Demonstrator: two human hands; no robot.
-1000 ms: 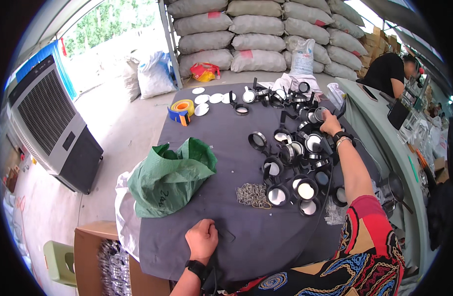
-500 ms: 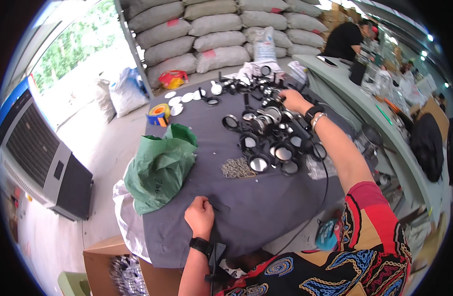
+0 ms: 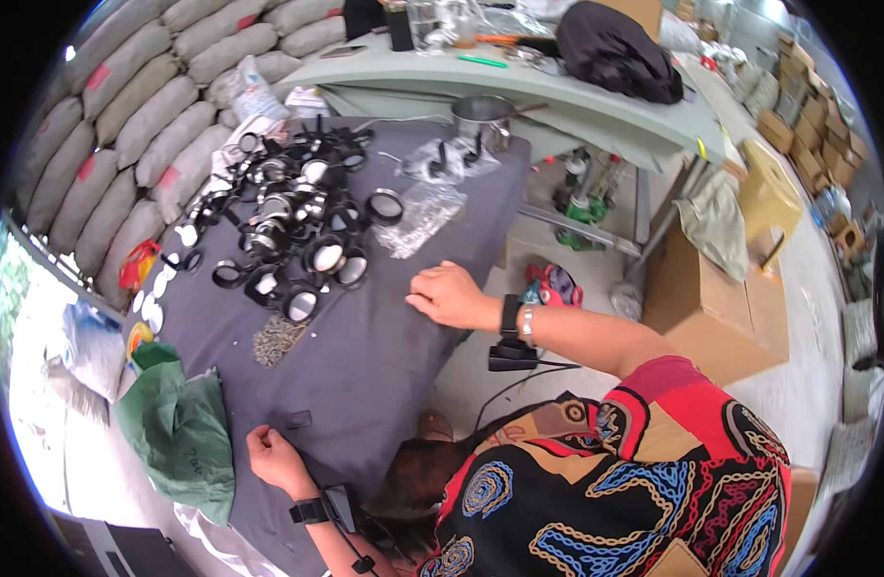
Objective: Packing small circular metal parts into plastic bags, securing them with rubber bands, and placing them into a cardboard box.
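Note:
My left hand (image 3: pixel 277 460) hovers at the near edge of the grey cloth-covered table (image 3: pixel 365 385), fingers curled in, their contents hidden. Next to it lies a small dark flat rectangle (image 3: pixel 298 419). My right hand (image 3: pixel 452 294) is over the table's right side with bent fingers; whatever they may hold is out of sight. Ahead and to the left spreads a heap of black-rimmed round pieces (image 3: pixel 301 305) with handles, some with shiny or white faces. A small pile of metal chain (image 3: pixel 277 340) lies at the heap's near side. Clear plastic bags (image 3: pixel 423 219) lie beyond my right hand.
A crumpled green sack (image 3: pixel 177 423) sits at the left edge. White discs (image 3: pixel 153 313) lie at the far left. A metal pot (image 3: pixel 482 117) stands at the back corner, before a pale side table (image 3: pixel 384 69). A cardboard box (image 3: pixel 716 317) stands right; stacked sacks (image 3: pixel 139 87) form a wall.
My right hand has left the heap and come back nearer to the table's right edge. The view has turned right. My left hand stays near the table's front, beside the dark rectangle.

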